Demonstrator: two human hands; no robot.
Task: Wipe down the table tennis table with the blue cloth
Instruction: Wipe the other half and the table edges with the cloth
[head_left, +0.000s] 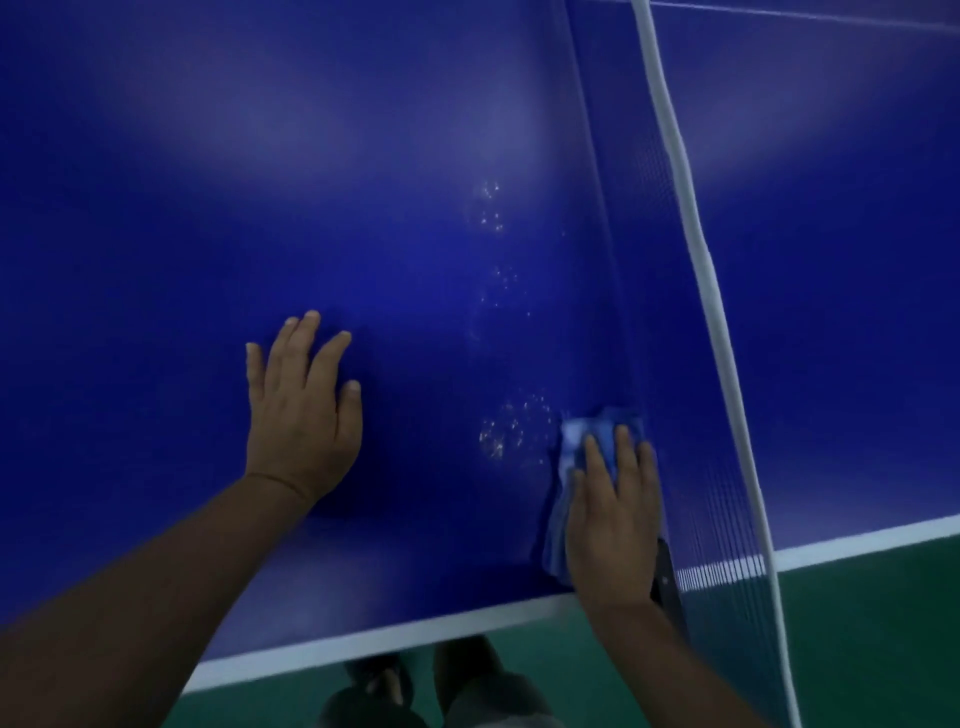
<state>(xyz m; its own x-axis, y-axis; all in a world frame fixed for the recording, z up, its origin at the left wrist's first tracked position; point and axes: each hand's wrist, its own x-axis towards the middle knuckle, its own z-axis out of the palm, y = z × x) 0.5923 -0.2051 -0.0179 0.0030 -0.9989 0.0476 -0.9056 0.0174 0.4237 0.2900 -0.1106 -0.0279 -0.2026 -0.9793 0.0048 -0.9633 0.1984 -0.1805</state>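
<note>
1. Head view: the right hand (613, 514), fingers straight, presses the cloth (574, 441) flat on the counter (234, 218) by its near edge, just beside the net (701, 312).
2. The left hand (301, 410) rests flat and spread on the counter, holding nothing.
3. Pale specks (498, 431) trail from beside the cloth toward the far side, so this strip looks unwiped; I judge most of the job remains.

Head-worn, down over table (249, 218) (near)
</note>
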